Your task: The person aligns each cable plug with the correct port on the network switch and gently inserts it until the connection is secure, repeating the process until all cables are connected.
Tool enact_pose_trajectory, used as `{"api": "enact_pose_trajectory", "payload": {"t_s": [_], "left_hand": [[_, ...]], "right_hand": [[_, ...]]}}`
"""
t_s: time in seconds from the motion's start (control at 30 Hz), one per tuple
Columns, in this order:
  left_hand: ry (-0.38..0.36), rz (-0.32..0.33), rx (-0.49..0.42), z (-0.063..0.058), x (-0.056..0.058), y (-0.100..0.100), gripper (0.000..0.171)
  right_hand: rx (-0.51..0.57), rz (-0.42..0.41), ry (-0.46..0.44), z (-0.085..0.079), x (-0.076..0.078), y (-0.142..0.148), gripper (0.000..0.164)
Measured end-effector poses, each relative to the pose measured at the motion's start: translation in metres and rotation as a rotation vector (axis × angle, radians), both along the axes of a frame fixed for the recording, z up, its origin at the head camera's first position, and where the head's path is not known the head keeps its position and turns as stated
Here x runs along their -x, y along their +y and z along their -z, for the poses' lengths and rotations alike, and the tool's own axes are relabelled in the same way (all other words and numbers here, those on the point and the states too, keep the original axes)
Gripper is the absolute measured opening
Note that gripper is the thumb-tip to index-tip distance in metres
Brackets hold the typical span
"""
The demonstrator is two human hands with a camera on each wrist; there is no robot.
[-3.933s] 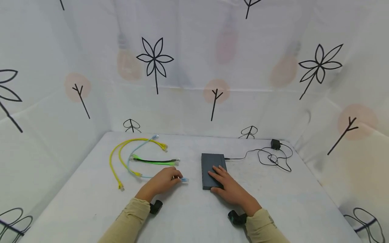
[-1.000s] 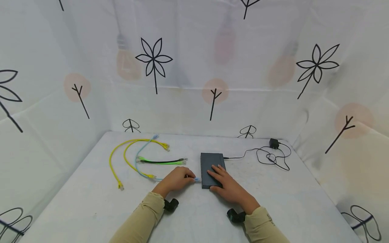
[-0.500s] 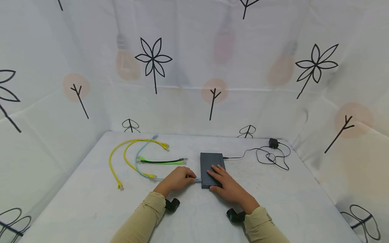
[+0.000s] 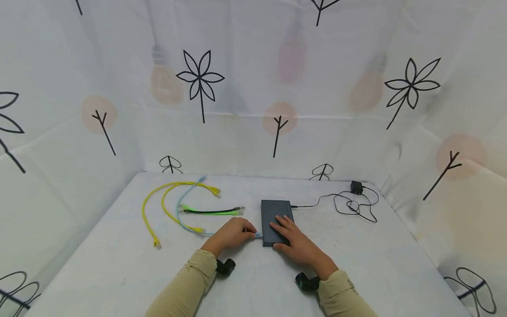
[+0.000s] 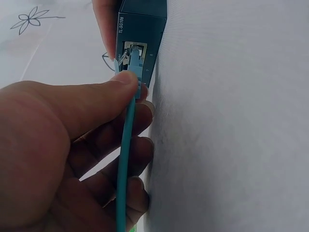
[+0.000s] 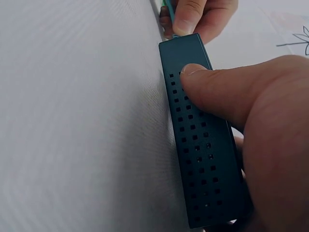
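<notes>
My left hand (image 4: 231, 233) pinches the plug (image 5: 135, 72) of a light-blue network cable (image 5: 124, 164) between thumb and fingertips. In the left wrist view, the plug's front end sits at the mouth of a port in the side of a dark network switch (image 4: 273, 212), marked TL-SG108. How deep it is seated I cannot tell. Spread over the switch's top are the straight fingers of my right hand (image 4: 299, 242). Its thumb (image 6: 212, 87) presses on the perforated near side. The switch lies flat on the white-covered table (image 4: 253, 281).
Two yellow network cables (image 4: 145, 207) curve at the left, crossed by the light-blue one. Beside them lie a green cable (image 4: 218, 214) and a black cable (image 4: 214, 211). From the switch's right side a thin cord (image 4: 314, 205) runs to a black power adapter (image 4: 356, 187).
Since the oldest frame, my left hand has brought the light-blue plug rightward to the switch, and the green and black cables have shifted slightly right. Over the last half second, hardly anything has moved.
</notes>
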State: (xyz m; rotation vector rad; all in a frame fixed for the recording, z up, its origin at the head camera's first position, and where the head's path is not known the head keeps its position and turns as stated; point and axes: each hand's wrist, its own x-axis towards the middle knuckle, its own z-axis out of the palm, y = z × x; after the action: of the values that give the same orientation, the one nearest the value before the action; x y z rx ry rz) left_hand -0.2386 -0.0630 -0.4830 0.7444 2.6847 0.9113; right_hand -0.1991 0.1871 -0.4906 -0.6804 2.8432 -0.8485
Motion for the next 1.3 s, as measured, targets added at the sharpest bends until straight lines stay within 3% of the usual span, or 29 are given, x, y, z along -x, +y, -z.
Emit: {"api": "enact_pose_trajectory", "payload": {"t_s": [0.73,1.3], "left_hand": [[-0.009,0.022,0.010,0.0031,0.0038,0.0026,0.017],[-0.001,0.053,0.012,0.0027,0.0085,0.0037,0.017]], "right_hand": [[-0.029,0.039,-0.001,0.0046,0.0005,-0.0025,0.060],[-0.018,0.048,-0.006,-0.0037,-0.0014,-0.0054,0.058]]}}
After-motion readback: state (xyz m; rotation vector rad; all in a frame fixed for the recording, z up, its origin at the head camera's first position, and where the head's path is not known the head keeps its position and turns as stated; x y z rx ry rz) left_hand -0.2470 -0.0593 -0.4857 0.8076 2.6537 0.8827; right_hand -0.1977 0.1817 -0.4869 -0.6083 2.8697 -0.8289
